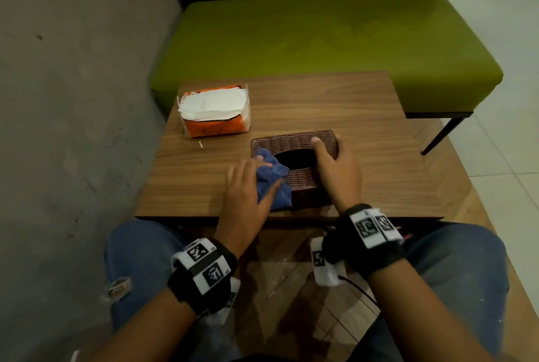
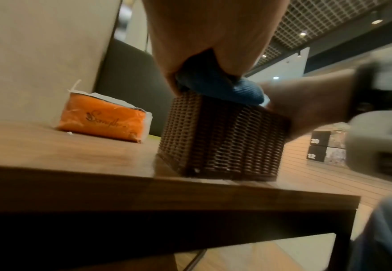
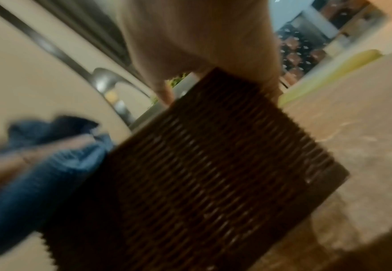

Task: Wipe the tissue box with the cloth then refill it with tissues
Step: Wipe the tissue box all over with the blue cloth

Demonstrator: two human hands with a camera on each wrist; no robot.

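Your left hand [image 1: 248,186] clutches the bunched blue cloth [image 1: 272,179] on the brown woven tissue box [image 1: 294,140] mid-table; your right hand [image 1: 338,169] clamps its end — ease off, and the box could skid.

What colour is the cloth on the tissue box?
Blue; the cloth shows best in the head view.

The orange tissue pack [image 2: 102,122], left of the left grip [image 2: 204,45], bears script reading "Sampl…", its end unclear. Beyond the right grip [image 2: 306,104], black signs [image 2: 318,146] show "20" and "12".
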